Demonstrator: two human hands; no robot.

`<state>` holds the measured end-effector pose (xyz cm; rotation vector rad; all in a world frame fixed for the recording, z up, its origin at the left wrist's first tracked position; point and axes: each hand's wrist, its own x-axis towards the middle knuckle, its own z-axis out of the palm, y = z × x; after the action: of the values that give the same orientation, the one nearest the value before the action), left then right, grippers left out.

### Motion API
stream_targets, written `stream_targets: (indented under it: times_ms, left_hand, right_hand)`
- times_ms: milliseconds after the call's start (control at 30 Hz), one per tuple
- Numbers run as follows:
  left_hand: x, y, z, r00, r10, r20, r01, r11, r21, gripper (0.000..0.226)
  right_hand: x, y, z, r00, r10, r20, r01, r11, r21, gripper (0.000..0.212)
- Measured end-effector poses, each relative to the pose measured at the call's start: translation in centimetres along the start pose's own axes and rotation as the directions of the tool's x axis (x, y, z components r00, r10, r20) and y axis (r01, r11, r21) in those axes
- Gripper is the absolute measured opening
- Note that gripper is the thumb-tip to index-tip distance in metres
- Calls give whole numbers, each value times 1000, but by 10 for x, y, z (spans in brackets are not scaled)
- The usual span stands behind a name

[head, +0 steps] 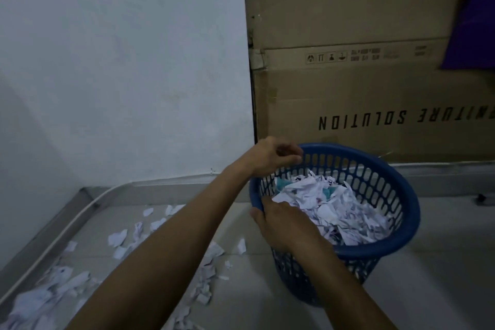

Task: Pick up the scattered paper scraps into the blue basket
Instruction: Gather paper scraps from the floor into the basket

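Cardboard box reading "SOLUTION" inverted, both hands' fingers gripping blue basket rim

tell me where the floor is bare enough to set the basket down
Bare floor lies right of the blue basket, below the cardboard box. Left of the basket it is crowded with paper scraps.

- Both bare forearms run from the lower edge of the frame up toward the centre.
- The left hand, just above centre, has its fingers curled over the far-left rim of the blue basket.
- The right hand, just below it, grips the near-left rim, thumb outside and fingers inside.
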<state>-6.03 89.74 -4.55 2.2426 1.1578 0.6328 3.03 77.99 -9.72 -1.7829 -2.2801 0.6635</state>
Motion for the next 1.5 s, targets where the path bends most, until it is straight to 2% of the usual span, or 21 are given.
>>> stream_targets:
  times_ms: [133, 267, 333, 467, 600, 733, 800, 967, 1067, 1167, 1333, 1433, 1500]
  left_hand:
    - [-2, -17, -14, 989, -67, -133, 75, 995, 61, 22]
    - [-32, -59, -7, 931, -145, -335, 148, 989, -17, 16]
    - [-51, -85, 5, 919, -211, -333, 216, 976, -22, 17]
    - [-100, -141, 41, 889, -408, -209, 414, 910, -13, 26]
    - [-156, -187, 84, 845, -513, -150, 526, 849, 57, 54]
    - [-199, -226, 132, 793, -573, -205, 604, 784, 143, 114]
    - [-210, -239, 151, 784, -593, -184, 621, 759, 195, 123]
    - [-228, -249, 181, 845, -490, -215, 535, 773, 341, 118]
    - [-217, -254, 188, 864, -428, -265, 499, 797, 340, 115]
    - [-203, -262, 190, 860, -434, -267, 505, 795, 336, 105]
    - [-194, -269, 189, 828, -388, -404, 527, 783, 329, 65]
    - [-193, -270, 189, 806, -375, -458, 516, 824, 234, 34]
    - [-191, -267, 187, 793, -416, -445, 526, 836, 155, 23]
  right_hand:
    - [4, 1, 0, 995, 47, -93, -42, 998, 49, 47]
    - [13, -1, 0, 988, 84, -126, -75, 994, 79, 43]
    - [18, -3, 0, 987, 99, -126, -88, 992, 92, 44]
    - [21, -10, 6, 990, 94, -103, -91, 995, 41, 48]
    - [26, -9, 8, 991, 97, -95, -94, 995, 36, 50]
    - [26, -4, 10, 991, 79, -112, -81, 997, -17, 48]
    - [25, -3, 9, 991, 69, -118, -72, 997, -28, 46]
    - [21, -6, 6, 990, 73, -119, -75, 997, -9, 44]
    - [20, -8, 6, 990, 76, -119, -76, 997, 6, 41]
    - [22, -8, 6, 990, 83, -112, -84, 996, -8, 36]
    - [23, -7, 6, 989, 80, -127, -84, 996, -22, 35]
    - [21, -7, 7, 988, 75, -137, -77, 997, -11, 35]
    - [21, -7, 6, 988, 75, -136, -77, 997, -5, 36]
